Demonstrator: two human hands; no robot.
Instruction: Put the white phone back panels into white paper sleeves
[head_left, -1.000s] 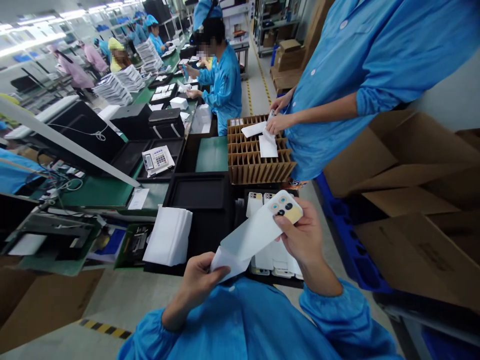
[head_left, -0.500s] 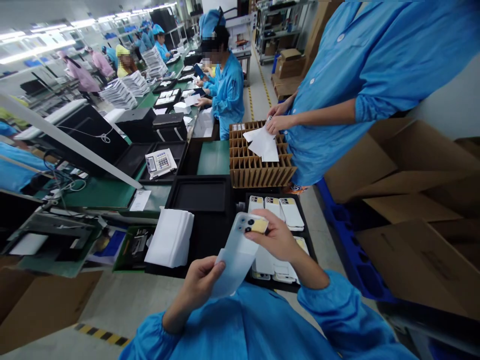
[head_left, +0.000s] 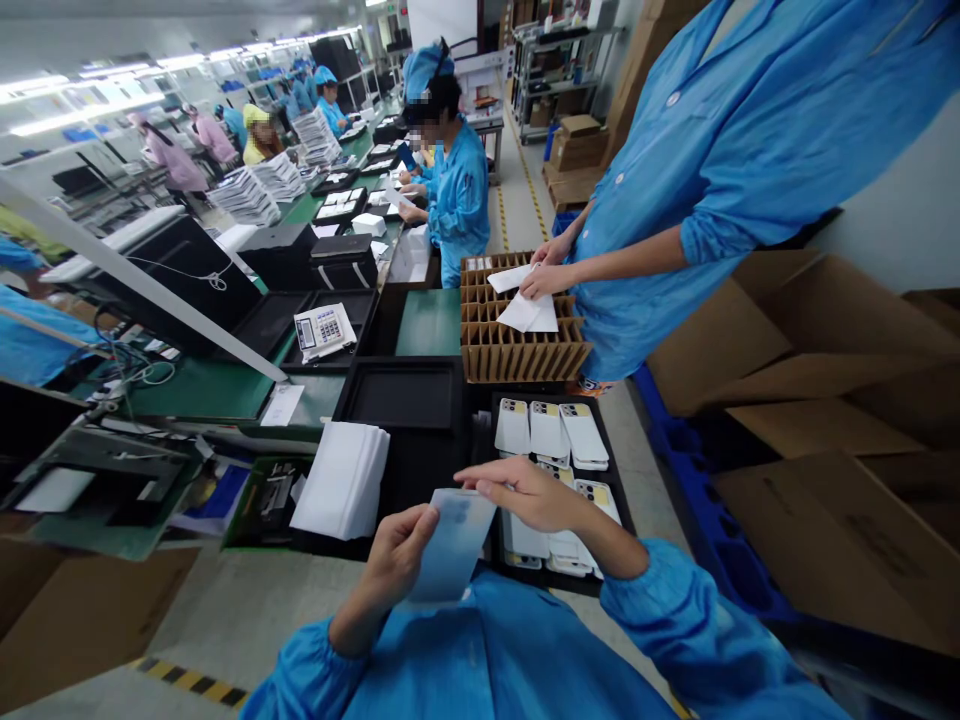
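My left hand (head_left: 397, 555) grips a translucent white sleeve (head_left: 450, 560) between thumb and fingers. A phone case sits inside it; its camera holes show faintly through the material near the top. My right hand (head_left: 529, 495) lies across the sleeve's top edge, fingers stretched out and touching it. Beneath and beyond my right hand, a black tray (head_left: 619, 490) holds several white phone cases (head_left: 581, 437) with yellow patches around the camera holes. To the left is a stack of white sleeves (head_left: 341, 480) on a black surface.
Across from me, a co-worker's hands (head_left: 551, 270) hold white sleeves over a divided cardboard box (head_left: 525, 365). A black tray (head_left: 401, 395), a calculator (head_left: 324, 330) and a green bin (head_left: 262, 500) lie left. Blue pallet (head_left: 697, 510) and cartons (head_left: 847, 530) stand right.
The phone case has slid down fully into the sleeve. My right hand has let go of its camera end and now rests flat at the sleeve's top edge.
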